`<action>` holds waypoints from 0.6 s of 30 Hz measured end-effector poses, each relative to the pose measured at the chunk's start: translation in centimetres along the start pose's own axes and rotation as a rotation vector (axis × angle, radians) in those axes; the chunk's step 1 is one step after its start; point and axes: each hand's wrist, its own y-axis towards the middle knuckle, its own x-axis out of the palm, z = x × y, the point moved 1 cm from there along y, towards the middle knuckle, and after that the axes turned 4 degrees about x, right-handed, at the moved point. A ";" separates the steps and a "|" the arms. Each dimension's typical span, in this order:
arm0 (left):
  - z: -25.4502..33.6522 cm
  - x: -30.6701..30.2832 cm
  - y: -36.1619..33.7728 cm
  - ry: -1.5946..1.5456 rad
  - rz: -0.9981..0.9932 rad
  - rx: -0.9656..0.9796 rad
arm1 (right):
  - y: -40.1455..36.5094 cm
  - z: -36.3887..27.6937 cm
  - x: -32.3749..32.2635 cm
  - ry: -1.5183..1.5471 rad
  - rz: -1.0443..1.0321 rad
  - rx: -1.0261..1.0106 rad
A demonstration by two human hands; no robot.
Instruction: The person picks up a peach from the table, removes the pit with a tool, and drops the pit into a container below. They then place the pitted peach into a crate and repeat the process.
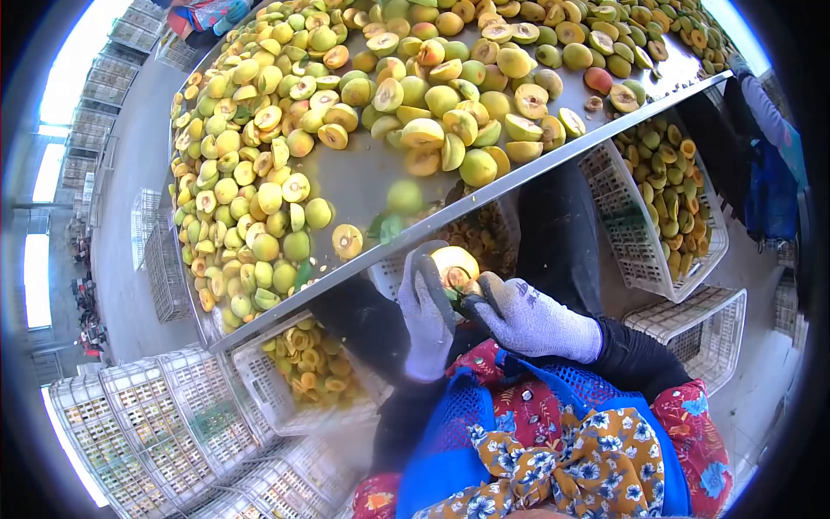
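Observation:
My left hand, in a pale glove with dark fingertips, is closed around a yellow peach half. Its cut side faces up, reddish and brown round the middle. My right hand, gloved alike, has its fingers bunched against the lower right of that half. Whatever the right fingers pinch is hidden; a bit of green shows between the hands. Both hands are in front of my body, just below the metal edge of the sorting table. Many cut peaches lie heaped across the table, most of them halved.
Under the table edge stand a crate of fruit halves at left, another full crate at right, and a container of small brown pieces between. White crates are stacked at lower left. Another person's sleeve is at far right.

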 end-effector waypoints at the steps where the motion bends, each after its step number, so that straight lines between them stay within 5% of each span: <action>1: 0.1 0.1 -0.2 0.015 0.025 0.004 | 0.3 0.0 -0.2 -0.080 0.010 -0.146; 3: 0.5 0.6 -0.5 0.041 0.075 0.015 | 0.8 -0.8 -2.0 0.841 -0.357 0.579; 5: 0.7 1.2 -0.6 -0.014 0.089 -0.019 | -0.5 -0.5 -0.1 0.425 -0.062 0.174; 7: 0.8 1.9 -0.5 -0.156 0.094 -0.037 | -0.4 -2.0 -1.1 0.190 0.023 0.186; 8: 0.6 2.0 -0.6 -0.222 0.094 -0.088 | -0.5 -1.7 -0.7 0.324 -0.031 0.411; 18: 0.0 1.6 -1.8 -0.087 0.072 -0.123 | -1.3 -0.4 -1.0 0.201 -0.074 0.305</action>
